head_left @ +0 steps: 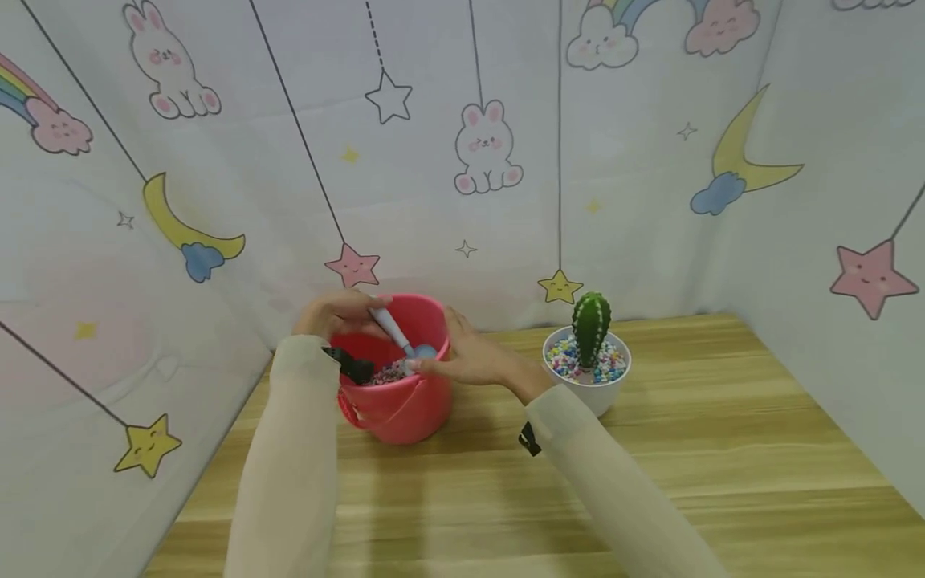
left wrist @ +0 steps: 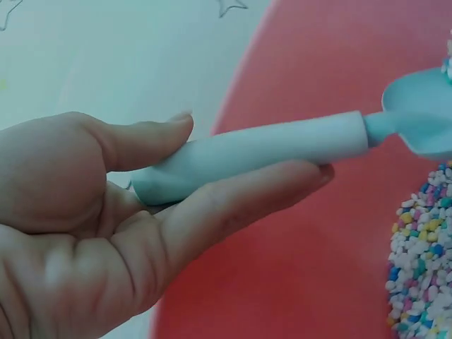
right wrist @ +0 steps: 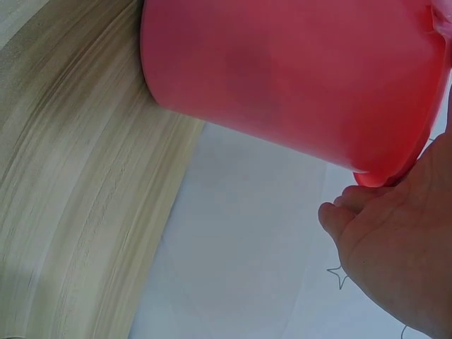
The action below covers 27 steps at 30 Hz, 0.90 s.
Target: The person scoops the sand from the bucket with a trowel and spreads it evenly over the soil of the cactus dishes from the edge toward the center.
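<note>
A red bucket stands on the table with small multicoloured beads inside. My left hand is over the bucket's left side and holds the pale handle of a small blue shovel between thumb and fingers. The shovel slants down into the bucket, its blade beside the beads. At the bucket's right side, my right hand grips the rim, thumb toward the inside. In the right wrist view the fingers lie against the outside, just under the rim, partly hidden.
To the right, a white pot holds a green cactus with coloured beads around it. The wooden table ends at a printed cloth backdrop behind and at the sides. A red cord-like handle hangs at the bucket's left.
</note>
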{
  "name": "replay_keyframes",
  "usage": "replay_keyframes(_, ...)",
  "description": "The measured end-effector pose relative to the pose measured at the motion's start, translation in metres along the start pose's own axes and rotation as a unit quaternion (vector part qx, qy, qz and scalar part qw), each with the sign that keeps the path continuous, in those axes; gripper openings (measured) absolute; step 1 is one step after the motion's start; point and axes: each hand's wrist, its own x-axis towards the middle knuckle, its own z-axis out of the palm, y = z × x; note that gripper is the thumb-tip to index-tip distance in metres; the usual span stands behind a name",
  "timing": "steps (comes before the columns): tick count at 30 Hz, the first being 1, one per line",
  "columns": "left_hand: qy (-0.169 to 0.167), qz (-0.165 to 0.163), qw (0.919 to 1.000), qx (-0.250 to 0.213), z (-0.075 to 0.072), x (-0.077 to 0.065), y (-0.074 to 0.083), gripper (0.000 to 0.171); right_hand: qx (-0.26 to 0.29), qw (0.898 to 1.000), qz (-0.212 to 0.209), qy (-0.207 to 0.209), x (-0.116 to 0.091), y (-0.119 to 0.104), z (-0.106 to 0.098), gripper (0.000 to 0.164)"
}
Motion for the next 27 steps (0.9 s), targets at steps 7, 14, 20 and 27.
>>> replay_keyframes(7, 0.002, 0.004, 0.9965, -0.083, -0.018, -0.017, 0.002, 0.036, 0.011, 1.000, -0.015, 0.003, 0.000, 0.001, -0.002, 0.114)
replay_keyframes(14, -0.010, -0.006, 0.9888, -0.149, -0.022, -0.030, -0.009, 0.032, 0.008, 0.999, -0.054, -0.005, 0.001, 0.004, -0.003, 0.119)
replay_keyframes(20, -0.004, 0.000, 0.9870, -0.161, -0.021, -0.036, -0.013, 0.032, 0.022, 0.998, -0.055, -0.011, 0.000, 0.005, -0.003, 0.120)
replay_keyframes(27, 0.018, 0.003, 0.9845, -0.175, -0.021, -0.042, -0.016, 0.034, 0.013, 0.998, -0.051, -0.015, 0.001, 0.001, -0.004, 0.120)
